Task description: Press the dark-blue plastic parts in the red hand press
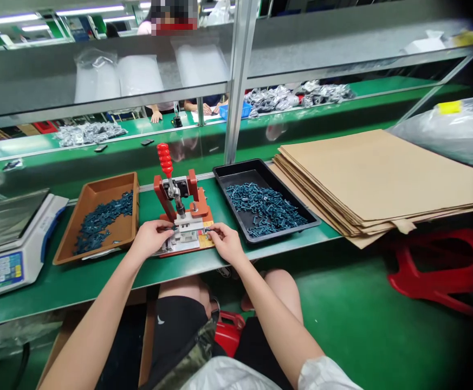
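On the green tabletop (pixel 98 290), in the single head view, a red-painted toggle press (pixel 183 197) with its ribbed red handle grip (pixel 164 160) tilted up and back, the base carrying a white jig (pixel 185 230) and a yellow-orange sticker (pixel 207 241), the print too small to read. Left hand (pixel 150 239) narrowed at the near side of the jig, fingertips (pixel 172 229) against its edge, any held piece hidden. Right hand (pixel 228 244) in a narrow pinch around a small dark-blue part (pixel 208 231), right at the jig. Just left of the press, a brown tray (pixel 108 187) of loose dark-blue parts (pixel 106 222); just right, a black tray (pixel 240 174) heaped with similar dark-blue pieces (pixel 264 208). Farther left, a white digital scale (pixel 37 254) with a blue-edged keypad, its labels unreadable. Farther right, a stack of flat cardboard sheets (pixel 382 173), and beyond it, plastic sheeting (pixel 455 130) with a yellow tag (pixel 449 106). Across the shelving, a co-worker's hand (pixel 155 116) on another green tabletop, near bags of grey parts (pixel 90 134)
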### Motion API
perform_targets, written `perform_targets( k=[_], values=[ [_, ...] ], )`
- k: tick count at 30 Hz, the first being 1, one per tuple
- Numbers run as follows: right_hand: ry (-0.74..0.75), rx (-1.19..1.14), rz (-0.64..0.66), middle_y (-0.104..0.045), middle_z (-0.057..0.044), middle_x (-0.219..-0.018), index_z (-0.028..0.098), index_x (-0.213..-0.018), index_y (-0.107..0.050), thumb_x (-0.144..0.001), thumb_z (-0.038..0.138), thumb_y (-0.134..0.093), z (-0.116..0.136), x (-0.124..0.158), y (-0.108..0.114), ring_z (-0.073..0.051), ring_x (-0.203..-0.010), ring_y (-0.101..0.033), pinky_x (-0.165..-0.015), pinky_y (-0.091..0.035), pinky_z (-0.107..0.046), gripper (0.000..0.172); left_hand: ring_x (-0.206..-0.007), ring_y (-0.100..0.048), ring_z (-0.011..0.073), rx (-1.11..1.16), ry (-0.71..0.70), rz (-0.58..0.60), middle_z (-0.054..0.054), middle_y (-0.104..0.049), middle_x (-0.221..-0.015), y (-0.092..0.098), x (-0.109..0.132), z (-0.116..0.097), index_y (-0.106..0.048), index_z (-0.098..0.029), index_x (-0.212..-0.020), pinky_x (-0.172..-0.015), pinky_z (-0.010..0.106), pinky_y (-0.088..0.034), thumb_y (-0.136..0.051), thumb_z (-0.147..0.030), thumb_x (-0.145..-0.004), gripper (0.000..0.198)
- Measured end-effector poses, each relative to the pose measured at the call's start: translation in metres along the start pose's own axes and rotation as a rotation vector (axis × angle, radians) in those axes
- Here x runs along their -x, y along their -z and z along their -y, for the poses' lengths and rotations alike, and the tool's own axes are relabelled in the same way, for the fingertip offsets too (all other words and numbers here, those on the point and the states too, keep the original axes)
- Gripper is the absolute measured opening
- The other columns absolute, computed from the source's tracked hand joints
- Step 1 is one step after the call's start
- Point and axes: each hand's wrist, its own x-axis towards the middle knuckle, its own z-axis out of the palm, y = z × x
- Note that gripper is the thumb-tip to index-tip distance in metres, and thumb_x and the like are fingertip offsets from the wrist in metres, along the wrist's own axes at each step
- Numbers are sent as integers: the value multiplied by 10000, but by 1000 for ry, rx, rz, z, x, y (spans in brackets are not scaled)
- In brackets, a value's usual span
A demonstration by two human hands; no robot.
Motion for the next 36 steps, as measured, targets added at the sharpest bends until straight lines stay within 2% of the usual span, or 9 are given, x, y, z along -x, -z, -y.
perform_targets(
  k=[3,7,10,16,20,25,28,33,36],
  values=[
    [-12,-6,0,-724,-40,-777,216,-934,-661,-871,336,-574,0,0,0,-198,-692,-714,-651,-566,-304,161,-884,-721,274,-145,-46,10,90,-787,-947,-6,-7,-10,-790,-187,-930,-834,351,-543,-620,-346,-763,286],
    [-22,-6,1,-737,-46,-806,215,-938,-650,-868,327,-570,1,0,1,-201,-711,-724,-674,-577,-313,154,-951,-704,270,-219,-190,7,98,-774,-981,-19,-8,-6,-781,-190,-921,-870,345,-529,-518,-281,-831,292],
    [-22,9,1,-735,-42,-795,217,-932,-649,-867,319,-576,1,0,1,-200,-705,-721,-668,-575,-310,141,-917,-698,264,-184,-139,-41,82,-769,-955,-26,-6,0,-770,-204,-999,-847,350,-531,-553,-292,-834,287],
    [-29,20,-6,-729,-44,-777,226,-945,-661,-874,327,-585,-2,1,0,-206,-695,-710,-664,-577,-318,145,-1031,-631,306,-317,-321,-83,115,-729,-994,-40,-2,3,-745,-197,-739,-934,438,-494,-571,-266,-835,211],
    [-33,27,-3,-730,-49,-821,224,-967,-663,-894,328,-568,-4,1,0,-203,-711,-705,-689,-573,-324,158,-997,-655,319,-377,-342,-26,128,-733,-973,-45,-2,-1,-758,-190,-824,-927,463,-487,-539,-270,-870,238],
    [102,98,-16,-698,-68,-937,218,-907,-705,-892,286,-573,2,0,2,-196,-821,-664,-735,-540,-314,149,-1110,-658,327,-387,-251,25,116,-737,-1142,-47,-8,-7,-775,-192,-1002,-974,424,-497,-588,-237,-820,265],
    [118,116,4,-678,-55,-920,215,-908,-719,-874,271,-602,4,-2,-3,-178,-775,-631,-711,-525,-301,134,-1146,-653,321,-389,-228,13,108,-739,-1181,-46,-8,-10,-760,-192,-1106,-1012,414,-488,-589,-204,-807,344],
    [86,174,126,-712,-39,-859,215,-915,-742,-841,228,-650,7,-13,-23,-196,-806,-651,-800,-537,-330,119,-1166,-643,329,-360,-293,115,81,-721,-1245,-38,-9,-7,-771,-236,-1083,-1006,413,-503,-713,-349,-767,341],
    [126,161,157,-742,-40,-994,245,-970,-766,-824,186,-659,11,-22,-34,-213,-929,-683,-906,-537,-360,190,-1139,-654,338,-368,-275,139,95,-724,-1226,-35,-11,-3,-779,-224,-1046,-990,413,-515,-777,-371,-702,374]
  ],
)
